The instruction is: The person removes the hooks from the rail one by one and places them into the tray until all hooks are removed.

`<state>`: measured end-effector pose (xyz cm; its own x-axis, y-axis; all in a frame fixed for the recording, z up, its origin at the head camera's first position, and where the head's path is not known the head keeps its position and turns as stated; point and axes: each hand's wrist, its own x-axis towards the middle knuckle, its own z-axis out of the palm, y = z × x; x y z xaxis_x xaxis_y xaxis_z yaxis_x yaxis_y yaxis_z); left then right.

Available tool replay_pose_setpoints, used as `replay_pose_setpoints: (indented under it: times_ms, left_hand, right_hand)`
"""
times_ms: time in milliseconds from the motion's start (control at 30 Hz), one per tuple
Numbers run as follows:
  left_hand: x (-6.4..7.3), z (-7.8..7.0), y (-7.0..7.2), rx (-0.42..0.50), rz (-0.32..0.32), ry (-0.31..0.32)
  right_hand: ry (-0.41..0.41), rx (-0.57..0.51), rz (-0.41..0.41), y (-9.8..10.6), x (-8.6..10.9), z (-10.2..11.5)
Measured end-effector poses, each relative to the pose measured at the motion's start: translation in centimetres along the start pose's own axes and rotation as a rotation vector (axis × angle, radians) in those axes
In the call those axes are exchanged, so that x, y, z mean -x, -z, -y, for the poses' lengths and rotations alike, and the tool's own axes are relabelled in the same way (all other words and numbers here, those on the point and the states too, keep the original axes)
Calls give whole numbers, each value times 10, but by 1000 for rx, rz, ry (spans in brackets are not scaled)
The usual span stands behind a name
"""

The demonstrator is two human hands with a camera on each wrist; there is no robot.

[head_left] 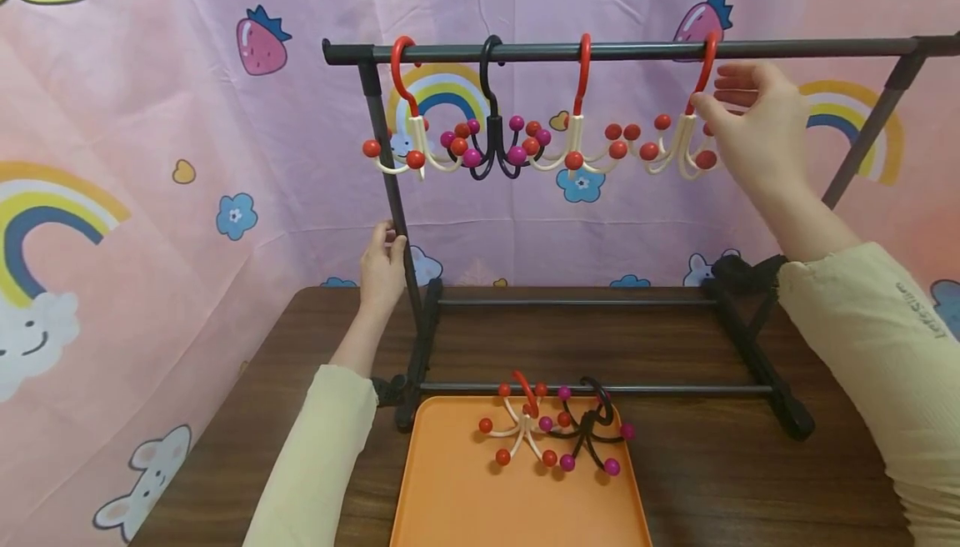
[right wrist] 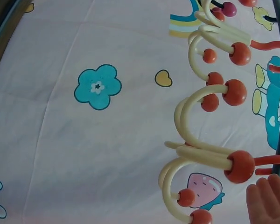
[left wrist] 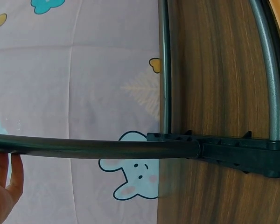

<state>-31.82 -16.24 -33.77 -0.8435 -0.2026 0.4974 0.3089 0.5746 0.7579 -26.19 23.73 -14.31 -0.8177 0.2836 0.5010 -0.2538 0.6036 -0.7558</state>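
My right hand [head_left: 765, 130] is raised at the rightmost hanger, a red hook [head_left: 704, 80] over cream prongs with red balls, hung on the rack's black top bar [head_left: 645, 51]. Its thumb tip overlaps the hook's base, and the other fingers extend loosely beside the hook. In the right wrist view, the fingertips [right wrist: 266, 193] lie close by the bar and that hook. Lower left, my left hand [head_left: 382, 273] holds the rack's left post [head_left: 395, 197] between thumb and fingers. Three more hangers hang along the bar: red-hooked [head_left: 405, 80], black [head_left: 493, 126] and red-hooked [head_left: 582, 84].
An orange tray [head_left: 480, 505] sits at the table's front, bearing a red-hooked cream hanger [head_left: 525, 422] and a black hanger [head_left: 588, 426]. The rack's lower rails [head_left: 675, 389] cross the brown wooden table [head_left: 285, 414]. A patterned cloth [head_left: 187, 97] hangs behind.
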Motion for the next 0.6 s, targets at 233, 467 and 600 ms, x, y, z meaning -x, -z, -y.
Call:
replay_pose_setpoints:
  times_ms: [233, 467, 600]
  left_hand:
    - [0, 2, -1, -2, -9, -5]
    - [0, 0, -1, 15, -16, -9]
    - [0, 1, -1, 14, -14, -10]
  right_hand:
    - [-16, -4, -20, -8, -8, 2]
    - [-49, -31, -21, -14, -13, 3]
    - [-32, 3, -29, -16, -16, 3]
